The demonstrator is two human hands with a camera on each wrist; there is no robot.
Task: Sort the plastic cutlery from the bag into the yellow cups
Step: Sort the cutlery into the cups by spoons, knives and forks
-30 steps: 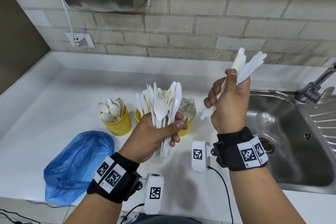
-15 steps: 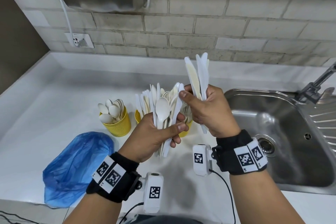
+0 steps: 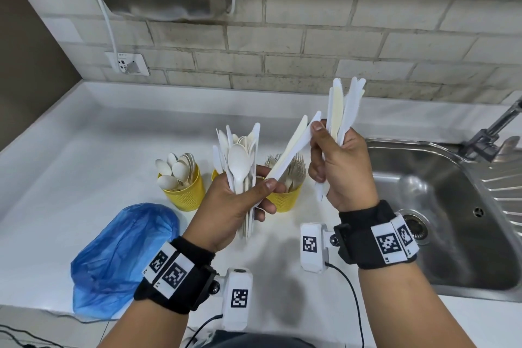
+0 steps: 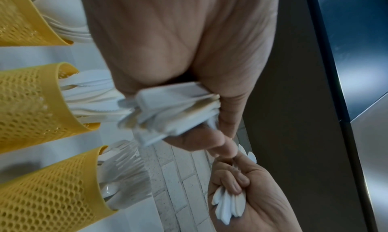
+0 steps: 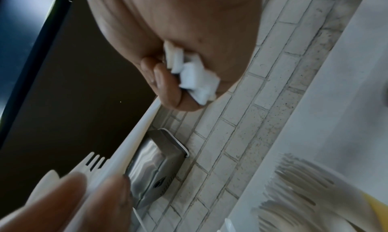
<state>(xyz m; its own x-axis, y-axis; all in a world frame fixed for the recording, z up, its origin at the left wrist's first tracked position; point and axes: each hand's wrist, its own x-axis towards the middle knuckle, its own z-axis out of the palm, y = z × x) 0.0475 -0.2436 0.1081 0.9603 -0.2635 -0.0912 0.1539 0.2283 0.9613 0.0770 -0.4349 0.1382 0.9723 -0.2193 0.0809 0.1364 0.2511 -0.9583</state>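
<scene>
The left hand [image 3: 234, 206] is clenched round a mixed bundle of white plastic cutlery [image 3: 240, 161], spoons and knives standing upright above the white worktop [image 3: 84, 155]. The right hand [image 3: 341, 167] grips a bunch of white and cream plastic knives [image 3: 343, 107], blades up, while its thumb and forefinger pinch the tip of two slanted plastic knives [image 3: 293, 144] whose lower ends meet the left hand's fingers [image 3: 271, 185].

Three yellow perforated plastic cups stand in a row behind the hands: the left cup [image 3: 185, 192] holds white spoons, the middle cup [image 4: 31, 102] holds knives, and the right cup [image 3: 285, 198] holds forks. A crumpled blue plastic bag [image 3: 121, 257] lies on the worktop near the left wrist.

Black wristbands [image 3: 175, 271] carry square black-and-white coded markers; no words on them can be read. A steel sink [image 3: 440, 206] lies to the right. On the brick wall hangs a steel appliance [image 5: 155, 174] with a small dark logo, its lettering too blurred to read.
</scene>
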